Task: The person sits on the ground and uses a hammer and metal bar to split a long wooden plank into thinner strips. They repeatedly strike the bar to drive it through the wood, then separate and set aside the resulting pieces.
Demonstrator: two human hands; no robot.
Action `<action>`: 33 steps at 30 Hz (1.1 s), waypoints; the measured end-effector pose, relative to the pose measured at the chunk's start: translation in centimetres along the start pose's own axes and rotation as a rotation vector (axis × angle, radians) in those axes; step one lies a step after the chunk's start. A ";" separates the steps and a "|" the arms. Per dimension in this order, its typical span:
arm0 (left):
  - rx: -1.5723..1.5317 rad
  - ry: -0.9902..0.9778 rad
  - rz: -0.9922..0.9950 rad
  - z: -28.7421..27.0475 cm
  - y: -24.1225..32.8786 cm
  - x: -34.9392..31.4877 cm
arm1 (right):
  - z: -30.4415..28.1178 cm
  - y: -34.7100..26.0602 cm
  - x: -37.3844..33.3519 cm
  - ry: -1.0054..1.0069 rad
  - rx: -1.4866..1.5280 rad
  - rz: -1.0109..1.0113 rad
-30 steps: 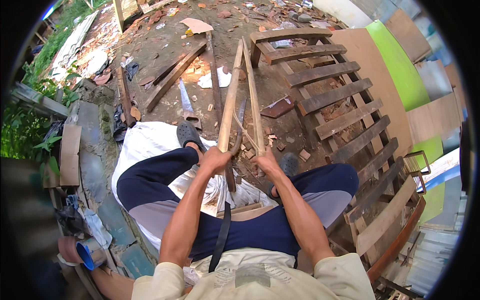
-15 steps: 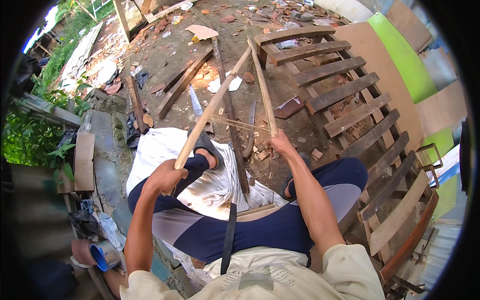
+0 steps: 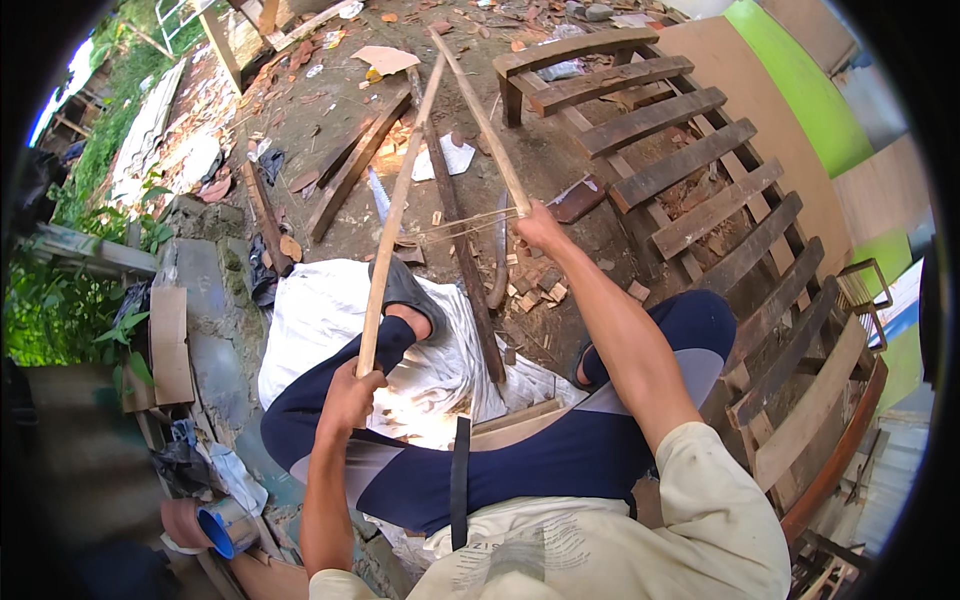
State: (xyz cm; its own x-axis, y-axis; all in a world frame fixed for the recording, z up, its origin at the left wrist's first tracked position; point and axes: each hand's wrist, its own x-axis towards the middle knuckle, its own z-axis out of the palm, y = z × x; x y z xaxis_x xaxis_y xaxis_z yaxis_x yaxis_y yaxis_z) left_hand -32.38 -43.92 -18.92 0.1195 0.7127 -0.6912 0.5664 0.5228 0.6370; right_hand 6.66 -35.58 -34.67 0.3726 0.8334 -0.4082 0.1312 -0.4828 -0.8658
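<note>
My left hand (image 3: 350, 395) is closed round the lower end of a long pale wooden stick (image 3: 397, 210), low by my left thigh. Farther forward and to the right, my right hand (image 3: 541, 227) grips the near end of a second pale stick (image 3: 487, 122). The two sticks lean toward each other, and their far ends come close together or cross; I cannot tell whether they touch. Thin cord-like strands (image 3: 462, 228) stretch from my right hand across to the left stick. Beneath them, a dark timber strip (image 3: 452, 205) lies on the ground.
A slatted wooden frame (image 3: 655, 134) runs along the right. A saw blade (image 3: 379, 192) and a long, curved, knife-like tool (image 3: 500, 262) lie on the dirt among wood chips (image 3: 540, 285). White cloth (image 3: 312, 310) spreads under my left foot. A low concrete wall (image 3: 205, 290) stands at left.
My right hand has moved forward and slightly left with its stick. My left hand has come nearer my body and to the right, and its stick stands steeper in view.
</note>
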 end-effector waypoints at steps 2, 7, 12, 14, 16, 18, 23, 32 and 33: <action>-0.090 0.001 0.016 1.3 0.6 1.3 | 0.4 1.2 1.4 -0.025 0.085 0.013; -0.142 -0.012 0.083 6.7 0.9 7.8 | 0.7 7.1 4.1 -0.055 0.101 0.048; -0.052 0.011 0.091 10.9 -1.7 12.4 | 2.9 11.7 1.6 0.333 -0.594 0.013; 0.039 0.033 0.185 12.3 -2.6 13.5 | 3.8 12.1 -0.5 0.292 -0.789 -0.277; 0.100 0.073 0.154 13.6 -2.9 14.2 | 5.5 13.1 -2.2 0.018 -0.878 -0.482; 0.151 0.074 0.121 14.2 -2.2 14.8 | 8.1 14.9 -3.9 -0.299 -0.816 -0.482; 0.127 0.090 0.140 14.4 -2.5 14.9 | 14.4 18.3 -3.5 0.108 -0.412 0.132; -0.146 0.007 -0.009 13.3 2.6 12.9 | 15.2 22.2 -7.9 0.164 -0.462 -0.157; -0.195 -0.020 -0.041 13.0 3.6 12.7 | 15.1 23.4 -8.2 0.105 -0.461 -0.144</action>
State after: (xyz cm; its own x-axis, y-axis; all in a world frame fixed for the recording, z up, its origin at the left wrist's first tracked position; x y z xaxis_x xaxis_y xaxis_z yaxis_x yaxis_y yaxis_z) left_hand -18.23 -39.04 -29.79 0.1167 0.6803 -0.7236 0.4025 0.6336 0.6607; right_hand -7.16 -49.70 -55.98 0.4079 0.8803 -0.2421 0.5720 -0.4531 -0.6837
